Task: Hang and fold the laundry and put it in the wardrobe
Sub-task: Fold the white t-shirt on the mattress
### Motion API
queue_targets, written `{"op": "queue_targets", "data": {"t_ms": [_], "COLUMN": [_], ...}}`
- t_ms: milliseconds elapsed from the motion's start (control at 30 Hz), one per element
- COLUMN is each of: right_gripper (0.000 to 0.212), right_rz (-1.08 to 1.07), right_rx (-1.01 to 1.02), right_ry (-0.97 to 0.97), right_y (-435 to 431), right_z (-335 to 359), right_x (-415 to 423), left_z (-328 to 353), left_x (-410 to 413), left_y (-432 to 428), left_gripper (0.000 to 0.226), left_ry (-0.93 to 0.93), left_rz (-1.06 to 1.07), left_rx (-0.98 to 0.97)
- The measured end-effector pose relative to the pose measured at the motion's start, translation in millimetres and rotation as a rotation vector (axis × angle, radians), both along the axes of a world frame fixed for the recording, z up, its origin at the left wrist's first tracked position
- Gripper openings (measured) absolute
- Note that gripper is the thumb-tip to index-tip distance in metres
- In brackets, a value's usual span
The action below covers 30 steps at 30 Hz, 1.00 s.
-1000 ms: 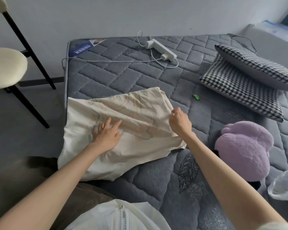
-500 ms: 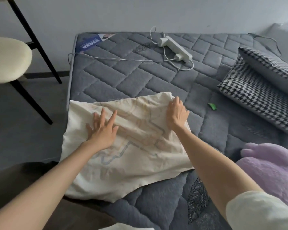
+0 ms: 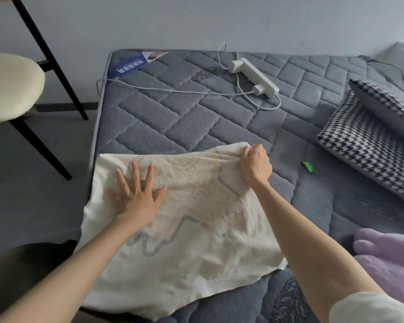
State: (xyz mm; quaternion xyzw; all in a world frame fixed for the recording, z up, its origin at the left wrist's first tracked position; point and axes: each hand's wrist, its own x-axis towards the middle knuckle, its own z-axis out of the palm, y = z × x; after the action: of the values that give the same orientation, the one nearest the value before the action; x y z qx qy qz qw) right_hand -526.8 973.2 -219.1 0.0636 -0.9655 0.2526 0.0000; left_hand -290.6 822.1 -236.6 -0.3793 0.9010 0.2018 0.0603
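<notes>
Fingers (image 3: 135, 173) spread flat on the left; curled round the cloth edge on the right.
Left hand (image 3: 135, 199) presses palm-down on the cream cloth (image 3: 196, 241), which lies at the near left corner of the grey bed (image 3: 173, 117). Right hand (image 3: 255, 165) grips the cloth's far edge, bunching it. Power strip (image 3: 254, 76) lies well apart.

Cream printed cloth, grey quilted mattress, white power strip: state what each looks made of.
Cream printed cloth: thin fabric, probably cotton, matte. It creases finely and has a stitched hem.
Grey quilted mattress: soft plush textile over padding, matte. Stitched seams form puffed panels.
White power strip: hard moulded plastic, smooth, judging by its straight edges and even surface.
</notes>
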Motion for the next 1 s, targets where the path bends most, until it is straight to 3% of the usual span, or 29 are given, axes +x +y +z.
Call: {"op": "queue_targets", "data": {"t_ms": [100,267,400,567,667,767,867,1000], "right_gripper": [0.046,0.025,0.024,0.022,0.022,0.03,0.046,0.058], "right_rz": [0.01,-0.039,-0.159,-0.112,-0.012,0.174,0.458,0.705], "right_rx": [0.024,-0.054,-0.152,-0.079,0.045,0.064,0.049,0.04], "right_ry": [-0.057,-0.047,-0.054,-0.03,0.232,0.356,0.312,0.166], "right_y": [-6.4,-14.0,-7.9,-5.9,-7.0,-12.9,-29.9,-50.1], "right_z": [4.7,2.4,-1.4,-14.3,-11.0,-9.5,-15.1,-30.8], "right_x": [-12.0,-25.7,-33.0,-31.1,-24.6,-1.7,46.5,107.7], "left_z": [3.4,-9.4,-14.6,-11.0,-8.1,-9.4,-13.9,-23.1], "left_x": [-7.0,-12.1,-10.6,-12.6,-14.5,-15.0,-20.4,-26.3], "left_y": [-7.4,-29.0,-44.9,-42.8,-41.6,-30.8,-3.5,16.3], "left_gripper": [0.065,0.067,0.062,0.057,0.058,0.057,0.055,0.057], "left_ry": [0.021,0.022,-0.038,-0.059,-0.07,0.0,0.134,0.095], "left_rz": [-0.015,0.028,0.115,0.184,0.212,0.187,-0.029,-0.166], "left_rx": [-0.01,0.029,0.003,-0.039,-0.038,-0.161,-0.262,-0.283]}}
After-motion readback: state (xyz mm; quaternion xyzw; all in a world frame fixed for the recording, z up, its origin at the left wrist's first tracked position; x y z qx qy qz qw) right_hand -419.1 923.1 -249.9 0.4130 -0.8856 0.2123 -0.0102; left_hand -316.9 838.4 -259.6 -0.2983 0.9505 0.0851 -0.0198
